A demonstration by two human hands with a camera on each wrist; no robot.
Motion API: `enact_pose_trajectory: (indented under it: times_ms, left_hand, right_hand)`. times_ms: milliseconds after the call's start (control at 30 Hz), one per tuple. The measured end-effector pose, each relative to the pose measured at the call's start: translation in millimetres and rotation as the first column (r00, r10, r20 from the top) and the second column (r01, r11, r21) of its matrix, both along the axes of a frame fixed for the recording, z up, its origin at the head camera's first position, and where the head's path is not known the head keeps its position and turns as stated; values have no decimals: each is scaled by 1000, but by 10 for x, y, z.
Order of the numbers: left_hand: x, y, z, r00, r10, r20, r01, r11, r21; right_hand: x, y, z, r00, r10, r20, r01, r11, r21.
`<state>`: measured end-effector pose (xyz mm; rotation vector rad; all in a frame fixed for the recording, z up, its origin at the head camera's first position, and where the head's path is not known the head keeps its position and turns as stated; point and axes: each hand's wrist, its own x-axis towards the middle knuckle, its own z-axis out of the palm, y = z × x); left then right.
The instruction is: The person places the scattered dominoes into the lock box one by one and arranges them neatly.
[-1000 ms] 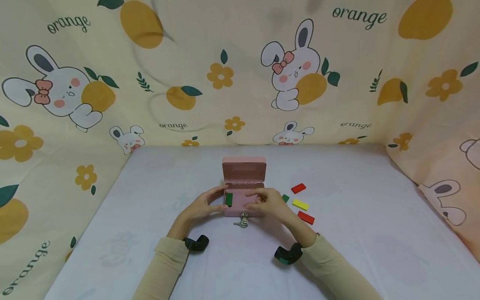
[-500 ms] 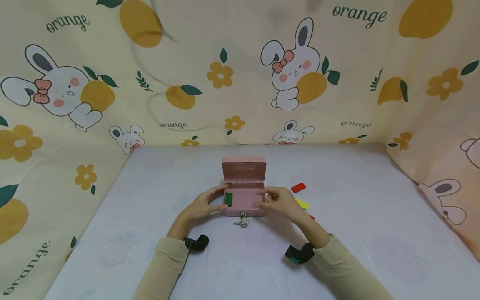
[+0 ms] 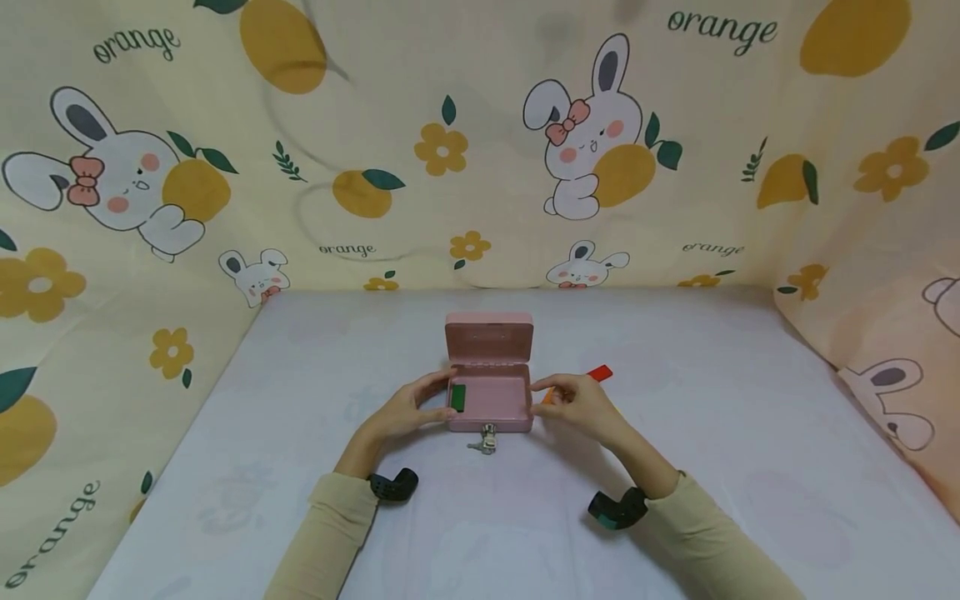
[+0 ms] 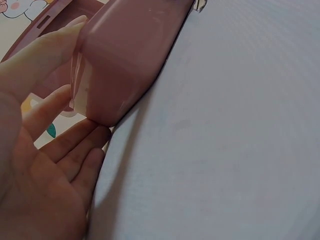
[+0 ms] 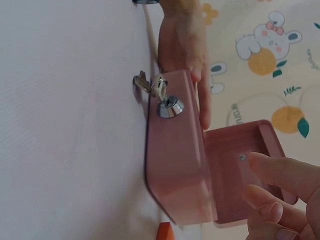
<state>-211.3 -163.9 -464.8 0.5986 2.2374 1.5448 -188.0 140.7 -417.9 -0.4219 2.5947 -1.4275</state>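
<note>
A pink metal cash box [image 3: 487, 426] sits on the table with its lid [image 3: 489, 342] raised. One green block [image 3: 458, 398] lies against the left wall inside. At the box's left end, my left hand [image 3: 405, 408] holds it, thumb at the front corner and fingers toward the back. Keys [image 5: 150, 85] hang from the lock [image 5: 170, 107] on the front face. My right hand [image 3: 588, 408] is just right of the box. Its thumb and index finger are spread apart in the right wrist view, with nothing seen between them.
An orange block [image 3: 550, 394] shows partly beyond my right hand, and a red block [image 3: 602, 372] lies farther back. White cloth [image 3: 712, 400] covers the table. A bunny-and-orange printed curtain [image 3: 480, 150] rises at the back and sides.
My right hand has moved right, from over the box to beside it, covering the yellow, green and near red blocks and revealing an orange one. The left hand and box stay put.
</note>
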Motion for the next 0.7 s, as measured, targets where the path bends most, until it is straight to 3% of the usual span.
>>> enact_pose_trajectory:
  times_ms: [333, 700]
  left_hand:
    - [-11, 10, -4, 1000, -3, -7, 3, 1000, -8]
    - [-16, 12, -19, 1000, -5, -8, 5, 1000, 8]
  right_hand:
    - [5, 99, -118, 998, -49, 50, 50, 999, -14]
    - [-7, 198, -241, 986, -164, 36, 160, 982, 100]
